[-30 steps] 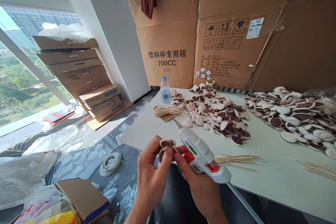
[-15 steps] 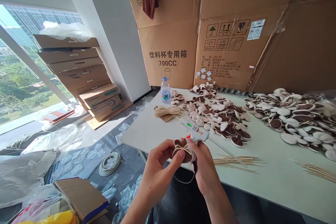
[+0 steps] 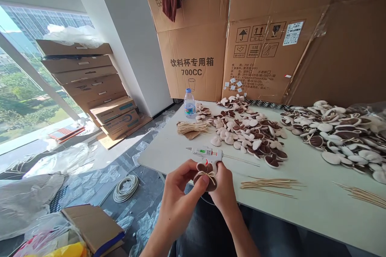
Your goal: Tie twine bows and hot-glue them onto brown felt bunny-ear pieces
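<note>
Between the thumb and fingers of my left hand (image 3: 183, 196) is a small brown felt bunny-shaped piece (image 3: 205, 177) with a pale edge and a cream bow tied across it. My right hand (image 3: 224, 188) is wrapped round the handle of a white glue gun (image 3: 208, 153), just behind the felt piece. The gun's nozzle points left, and a clear glue stick runs out of its back to the right. My right fingers are partly hidden by the handle and the felt piece.
Piles of brown and white felt pieces (image 3: 250, 128) and bow-tied ones (image 3: 340, 136) cover the table's back. Thin sticks (image 3: 271, 184) lie at right. A bundle of cream strings (image 3: 191, 127) and a water bottle (image 3: 189, 104) stand left. Large cardboard (image 3: 193, 40) walls the back.
The glue gun has swung round so its nozzle points left, more level than before. My right hand has shifted left and turned with it. The felt piece has moved slightly left and down.
</note>
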{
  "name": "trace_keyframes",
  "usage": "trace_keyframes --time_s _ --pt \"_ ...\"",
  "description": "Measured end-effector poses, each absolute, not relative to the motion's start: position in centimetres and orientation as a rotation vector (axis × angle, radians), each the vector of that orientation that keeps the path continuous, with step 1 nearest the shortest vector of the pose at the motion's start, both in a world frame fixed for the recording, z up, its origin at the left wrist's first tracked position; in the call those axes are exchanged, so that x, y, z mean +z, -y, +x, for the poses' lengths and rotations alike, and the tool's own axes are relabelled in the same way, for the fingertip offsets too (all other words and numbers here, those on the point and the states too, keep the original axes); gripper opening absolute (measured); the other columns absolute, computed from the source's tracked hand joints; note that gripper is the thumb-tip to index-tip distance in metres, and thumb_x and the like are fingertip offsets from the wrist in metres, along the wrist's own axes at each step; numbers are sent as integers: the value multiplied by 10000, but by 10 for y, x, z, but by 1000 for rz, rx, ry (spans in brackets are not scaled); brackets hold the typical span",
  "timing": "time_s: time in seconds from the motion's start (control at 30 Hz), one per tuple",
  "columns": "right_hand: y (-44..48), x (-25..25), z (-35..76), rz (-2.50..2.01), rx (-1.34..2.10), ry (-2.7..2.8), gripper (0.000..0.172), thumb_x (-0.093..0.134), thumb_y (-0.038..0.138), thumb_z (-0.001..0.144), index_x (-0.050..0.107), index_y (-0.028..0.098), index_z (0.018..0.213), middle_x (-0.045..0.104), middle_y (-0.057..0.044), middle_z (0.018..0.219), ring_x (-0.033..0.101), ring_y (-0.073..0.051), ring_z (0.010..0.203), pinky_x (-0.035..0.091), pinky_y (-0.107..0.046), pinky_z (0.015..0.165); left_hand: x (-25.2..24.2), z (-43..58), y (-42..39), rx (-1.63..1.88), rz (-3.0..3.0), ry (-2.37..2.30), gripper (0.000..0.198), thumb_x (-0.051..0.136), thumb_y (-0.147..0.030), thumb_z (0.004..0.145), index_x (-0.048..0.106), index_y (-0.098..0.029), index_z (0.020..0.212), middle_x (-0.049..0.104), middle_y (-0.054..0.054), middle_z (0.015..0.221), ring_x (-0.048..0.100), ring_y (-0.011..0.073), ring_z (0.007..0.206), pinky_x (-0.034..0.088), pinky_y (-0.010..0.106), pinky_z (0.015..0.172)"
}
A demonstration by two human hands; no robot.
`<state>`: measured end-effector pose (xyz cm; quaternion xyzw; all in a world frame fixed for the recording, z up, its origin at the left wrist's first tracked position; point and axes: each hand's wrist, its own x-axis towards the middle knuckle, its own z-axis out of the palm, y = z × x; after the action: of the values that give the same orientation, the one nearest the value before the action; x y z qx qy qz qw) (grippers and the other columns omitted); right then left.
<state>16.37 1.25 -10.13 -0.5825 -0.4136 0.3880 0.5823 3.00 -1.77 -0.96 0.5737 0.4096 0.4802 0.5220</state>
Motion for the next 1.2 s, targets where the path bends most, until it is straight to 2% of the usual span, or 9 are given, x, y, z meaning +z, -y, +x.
trace_keyframes --time_s 0.13,0.23,0.47,0.57,0.8,0.93,1.03,1.1,1.2 --pt "-14 -99 169 -1406 877 1071 181 793 361 775 699 225 849 746 -36 656 722 -274 635 518 -318 555 -10 30 18 1163 1434 -1038 211 741 -388 976 742 -192 899 711 44 878 649 208 845 567 299 803" --pt "-14 -96 175 -1417 872 1148 143 747 299 778 688 215 878 773 -50 704 728 -275 671 520 -324 602 -11 31 17 1154 1482 -1099 197 743 -378 950 725 -197 875 692 33 844 645 210 815 555 308 783" --pt "-12 -99 178 -1320 897 1319 182 689 306 852 658 222 1010 822 -38 843 766 -247 754 569 -306 668 -16 36 17 1061 1564 -1118 197 740 -395 943 753 -204 897 707 40 841 629 220 815 529 332 797" --pt "-15 -108 177 -1397 800 1330 236 697 312 873 612 233 1078 796 -32 818 741 -257 724 560 -326 658 -17 37 18 1031 1582 -1120 186 745 -393 933 755 -211 899 705 32 847 619 215 818 529 331 817" --pt "-26 -124 167 -1607 513 1325 168 633 185 856 642 244 1014 748 -113 1003 687 -356 972 532 -465 885 -14 36 18 1062 1586 -1175 197 744 -414 934 745 -219 905 712 21 859 650 214 857 542 305 849" --pt "-25 -120 162 -1644 459 1276 191 655 120 790 663 247 931 709 -133 1009 637 -390 1000 513 -527 923 -13 33 16 1034 1644 -1180 194 701 -390 953 707 -221 856 693 11 837 651 203 821 550 298 815" --pt "-18 -102 168 -1595 488 1234 146 719 172 791 681 238 914 687 -119 991 633 -368 966 522 -511 898 -12 32 14 1054 1655 -1197 222 680 -386 968 688 -216 825 677 8 801 678 204 782 567 299 766" --pt "-9 -83 177 -1508 543 1222 78 666 301 952 700 233 936 686 -95 966 645 -309 902 537 -451 843 -13 32 12 1082 1654 -1219 226 688 -387 969 698 -215 823 694 9 785 705 210 769 578 300 742" --pt "10 -53 192 -1346 682 1228 397 500 516 1131 715 232 955 682 -33 847 633 -208 747 541 -333 692 -14 33 8 1145 1655 -1287 211 725 -407 967 747 -220 872 754 15 801 750 228 797 583 307 753"
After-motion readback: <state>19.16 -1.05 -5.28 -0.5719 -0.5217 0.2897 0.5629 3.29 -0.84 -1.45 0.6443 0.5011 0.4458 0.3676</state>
